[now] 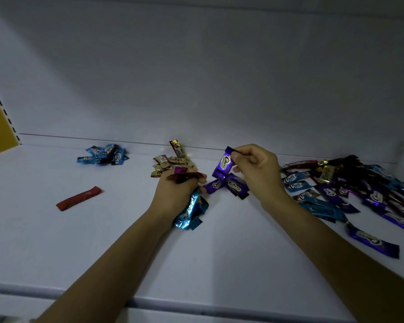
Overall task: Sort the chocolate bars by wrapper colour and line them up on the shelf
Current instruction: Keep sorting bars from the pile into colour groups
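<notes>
On the white shelf (126, 241), the right hand (257, 169) pinches a purple bar (223, 165) marked "Choco". The left hand (175, 191) grips a bundle of bars (190, 212). A blue pile (104, 155) lies far left, a gold pile (170, 159) mid-shelf and a mixed heap (359, 187) right.

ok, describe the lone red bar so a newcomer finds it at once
Look at the white shelf, on its left half. In front of the small blue pile at the back, left of the left hand, lies the red bar. It is the only red wrapper lying apart from any pile.
</notes>
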Available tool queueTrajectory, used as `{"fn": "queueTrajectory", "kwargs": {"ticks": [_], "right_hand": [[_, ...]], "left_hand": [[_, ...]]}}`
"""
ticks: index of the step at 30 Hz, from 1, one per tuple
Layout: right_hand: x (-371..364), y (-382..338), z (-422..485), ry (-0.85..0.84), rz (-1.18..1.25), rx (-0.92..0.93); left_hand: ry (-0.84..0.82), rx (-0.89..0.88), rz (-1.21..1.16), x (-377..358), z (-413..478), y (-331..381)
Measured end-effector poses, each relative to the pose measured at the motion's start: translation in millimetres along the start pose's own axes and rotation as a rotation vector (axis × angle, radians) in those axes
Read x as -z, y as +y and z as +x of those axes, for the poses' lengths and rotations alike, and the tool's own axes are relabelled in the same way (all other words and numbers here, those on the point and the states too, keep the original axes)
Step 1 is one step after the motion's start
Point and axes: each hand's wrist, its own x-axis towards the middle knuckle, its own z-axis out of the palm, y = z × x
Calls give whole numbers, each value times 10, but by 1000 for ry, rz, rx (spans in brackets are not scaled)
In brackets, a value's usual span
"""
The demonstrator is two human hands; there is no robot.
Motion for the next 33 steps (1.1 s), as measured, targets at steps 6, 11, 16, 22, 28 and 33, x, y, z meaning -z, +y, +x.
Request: {"fn": "queueTrajectory", "kwargs": {"ticks": [6, 11, 16, 22, 28, 33], "right_hand": [[58, 264, 28, -133, -438, -16], [-12, 78, -3, -89, -414, 127], [-383, -371, -61, -378, -320, 329], [-505, -648, 132, -584, -236, 279], [-665, -556, 307, -467, -183, 252], [-838, -189, 604, -97, -297, 77]], "left_hand": [[21, 18, -13, -3, 29, -27], [17, 20, -25, 3, 27, -22], [36, -35, -86, -1, 3, -16], [84, -5, -202, 56, 10, -17], [155, 45, -385, 122, 37, 27], [308, 215, -792, 364, 139, 31]]}}
